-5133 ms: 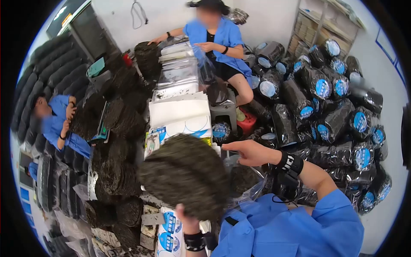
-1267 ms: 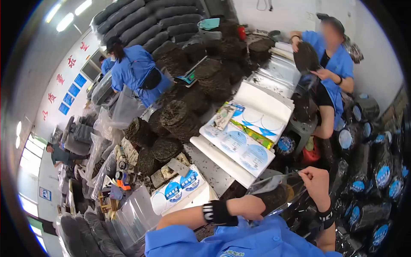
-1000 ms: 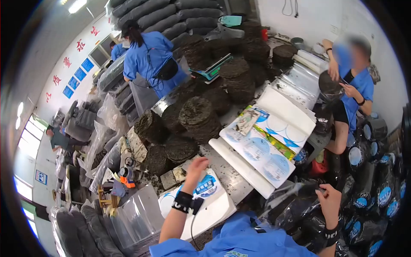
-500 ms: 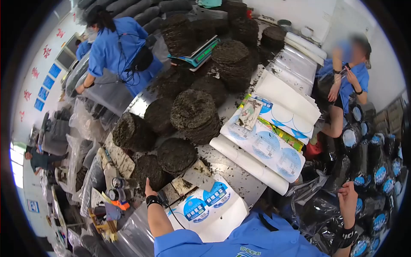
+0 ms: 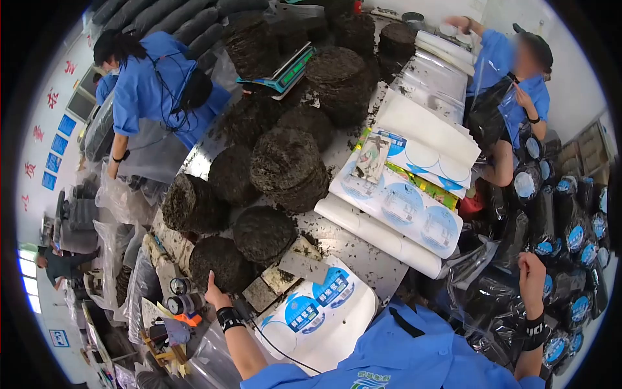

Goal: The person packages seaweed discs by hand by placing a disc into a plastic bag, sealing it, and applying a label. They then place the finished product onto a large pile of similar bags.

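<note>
My left hand (image 5: 219,296) is at the near edge of a dark, round stack of dried seaweed (image 5: 220,264), with a finger stretched up toward it. Other seaweed stacks (image 5: 264,233) stand close behind. My right hand (image 5: 532,272) is raised at the right with its fingers curled; what they hold, if anything, I cannot make out. Beside it lies a crumpled, shiny clear plastic bag (image 5: 476,266). In front of me, printed white label sheets (image 5: 330,318) lie with a flat metal piece (image 5: 303,266) on their far edge.
A roll of white sheeting (image 5: 376,236) and printed sheets (image 5: 405,201) cover the table's right side. A scale (image 5: 285,76) stands among the stacks. Filled black bags (image 5: 576,233) crowd the right. Co-workers in blue stand at the far left (image 5: 152,91) and far right (image 5: 515,84).
The view has shifted slightly. My left hand has moved a little left and down beside the stack; my right hand has risen slightly. The right co-worker's arm now reaches toward the back.
</note>
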A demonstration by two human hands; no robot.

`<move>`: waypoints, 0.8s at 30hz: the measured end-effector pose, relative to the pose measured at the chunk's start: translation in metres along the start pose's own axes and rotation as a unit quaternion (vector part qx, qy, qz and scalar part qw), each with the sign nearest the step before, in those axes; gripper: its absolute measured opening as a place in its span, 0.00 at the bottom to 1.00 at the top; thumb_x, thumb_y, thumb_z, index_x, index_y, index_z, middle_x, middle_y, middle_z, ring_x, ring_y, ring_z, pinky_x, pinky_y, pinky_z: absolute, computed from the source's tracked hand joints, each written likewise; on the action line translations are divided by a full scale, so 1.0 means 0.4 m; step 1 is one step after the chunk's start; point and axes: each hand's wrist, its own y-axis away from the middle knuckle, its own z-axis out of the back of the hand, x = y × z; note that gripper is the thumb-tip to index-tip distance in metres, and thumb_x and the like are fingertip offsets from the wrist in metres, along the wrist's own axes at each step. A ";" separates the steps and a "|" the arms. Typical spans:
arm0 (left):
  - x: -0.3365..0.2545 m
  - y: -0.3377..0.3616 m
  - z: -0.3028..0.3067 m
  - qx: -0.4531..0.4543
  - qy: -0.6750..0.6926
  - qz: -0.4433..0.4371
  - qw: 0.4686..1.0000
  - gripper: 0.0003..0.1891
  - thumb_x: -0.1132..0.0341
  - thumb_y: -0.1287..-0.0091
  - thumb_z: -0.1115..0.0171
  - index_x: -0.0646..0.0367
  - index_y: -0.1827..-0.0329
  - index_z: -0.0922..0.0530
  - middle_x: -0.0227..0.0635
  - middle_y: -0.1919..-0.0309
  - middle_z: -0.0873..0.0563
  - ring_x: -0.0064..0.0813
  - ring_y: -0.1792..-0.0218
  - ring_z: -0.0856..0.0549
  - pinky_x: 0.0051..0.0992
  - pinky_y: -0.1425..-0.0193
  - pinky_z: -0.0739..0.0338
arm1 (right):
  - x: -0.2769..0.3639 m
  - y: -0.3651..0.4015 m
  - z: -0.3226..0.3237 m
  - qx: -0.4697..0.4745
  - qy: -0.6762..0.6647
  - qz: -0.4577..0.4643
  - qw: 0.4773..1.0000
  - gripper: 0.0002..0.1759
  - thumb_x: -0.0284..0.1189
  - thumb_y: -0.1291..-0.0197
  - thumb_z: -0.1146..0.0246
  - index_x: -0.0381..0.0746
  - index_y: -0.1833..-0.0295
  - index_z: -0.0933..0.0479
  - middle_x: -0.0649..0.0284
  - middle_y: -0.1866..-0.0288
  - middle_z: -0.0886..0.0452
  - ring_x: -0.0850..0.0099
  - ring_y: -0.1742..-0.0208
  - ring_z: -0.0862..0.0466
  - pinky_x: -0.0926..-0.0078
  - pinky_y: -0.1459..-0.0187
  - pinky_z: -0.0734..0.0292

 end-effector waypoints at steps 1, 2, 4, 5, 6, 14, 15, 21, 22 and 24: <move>-0.010 0.025 0.015 0.002 -0.043 -0.052 0.998 0.31 0.62 0.50 0.18 0.79 0.52 0.22 0.51 0.52 0.16 0.44 0.57 0.14 0.41 0.50 0.17 | 0.030 -0.004 0.003 -0.027 0.000 0.031 0.999 0.03 0.14 0.40 0.43 0.32 0.62 0.27 0.56 0.61 0.20 0.66 0.70 0.22 0.73 0.67 0.28; -0.024 0.068 0.026 0.007 -0.044 -0.056 0.997 0.31 0.62 0.50 0.18 0.79 0.52 0.22 0.51 0.52 0.16 0.44 0.57 0.14 0.41 0.50 0.17 | 0.037 -0.002 0.009 -0.056 0.000 0.061 0.997 0.07 0.14 0.41 0.43 0.31 0.58 0.24 0.55 0.58 0.20 0.66 0.70 0.22 0.75 0.67 0.27; -0.055 0.169 0.026 -0.169 -0.270 -0.333 0.887 0.34 0.57 0.51 0.17 0.79 0.52 0.23 0.54 0.57 0.15 0.44 0.58 0.14 0.39 0.48 0.19 | 0.009 0.013 0.014 -0.018 -0.061 0.001 0.998 0.15 0.14 0.44 0.38 0.33 0.49 0.22 0.56 0.48 0.20 0.68 0.70 0.21 0.79 0.68 0.26; -0.059 0.196 0.036 -0.233 -0.339 -0.355 0.840 0.36 0.53 0.52 0.17 0.78 0.52 0.23 0.54 0.57 0.15 0.44 0.58 0.14 0.38 0.47 0.19 | -0.007 0.014 0.021 -0.005 -0.051 0.004 0.999 0.18 0.15 0.47 0.35 0.33 0.49 0.22 0.56 0.47 0.20 0.66 0.65 0.18 0.78 0.67 0.24; -0.057 0.231 0.040 -0.288 -0.403 -0.374 0.784 0.39 0.50 0.52 0.17 0.78 0.52 0.24 0.55 0.57 0.15 0.44 0.59 0.14 0.38 0.46 0.20 | -0.018 0.013 0.019 -0.009 -0.053 0.008 0.999 0.20 0.14 0.50 0.35 0.34 0.48 0.21 0.55 0.47 0.20 0.61 0.58 0.16 0.74 0.61 0.20; -0.022 0.894 -0.179 0.363 0.057 -0.077 0.927 0.25 0.61 0.34 0.35 0.71 0.40 0.25 0.43 0.41 0.20 0.37 0.46 0.19 0.39 0.40 0.22 | -0.172 0.018 0.048 0.008 -0.092 0.125 0.988 0.23 0.17 0.51 0.40 0.35 0.45 0.21 0.54 0.48 0.18 0.54 0.48 0.18 0.63 0.46 0.22; -0.011 1.058 -0.205 0.416 0.052 -0.017 0.908 0.27 0.65 0.38 0.33 0.66 0.37 0.27 0.42 0.43 0.20 0.37 0.45 0.19 0.39 0.39 0.22 | -0.175 0.018 0.059 0.021 -0.120 0.117 0.986 0.24 0.17 0.51 0.40 0.35 0.45 0.22 0.54 0.47 0.19 0.54 0.48 0.18 0.64 0.46 0.22; 0.133 1.560 -0.225 0.671 -0.162 -0.131 0.711 0.36 0.67 0.53 0.19 0.65 0.41 0.29 0.44 0.47 0.20 0.38 0.49 0.19 0.32 0.42 0.25 | -0.289 0.005 0.058 0.029 -0.292 0.150 0.944 0.25 0.15 0.50 0.41 0.35 0.42 0.23 0.53 0.45 0.19 0.55 0.46 0.18 0.65 0.46 0.22; 0.142 1.593 -0.234 0.700 -0.208 -0.225 0.645 0.36 0.66 0.54 0.18 0.65 0.43 0.29 0.45 0.51 0.19 0.39 0.51 0.17 0.32 0.45 0.23 | -0.312 0.001 0.069 0.058 -0.331 0.131 0.933 0.25 0.15 0.49 0.41 0.34 0.42 0.23 0.53 0.45 0.19 0.55 0.46 0.18 0.66 0.45 0.22; 0.122 1.654 -0.226 0.666 -0.284 -0.473 0.502 0.35 0.67 0.55 0.19 0.65 0.44 0.29 0.46 0.57 0.19 0.44 0.56 0.16 0.33 0.51 0.21 | -0.362 -0.002 0.074 0.062 -0.336 0.141 0.929 0.25 0.15 0.48 0.42 0.33 0.42 0.24 0.52 0.44 0.19 0.55 0.44 0.18 0.65 0.44 0.23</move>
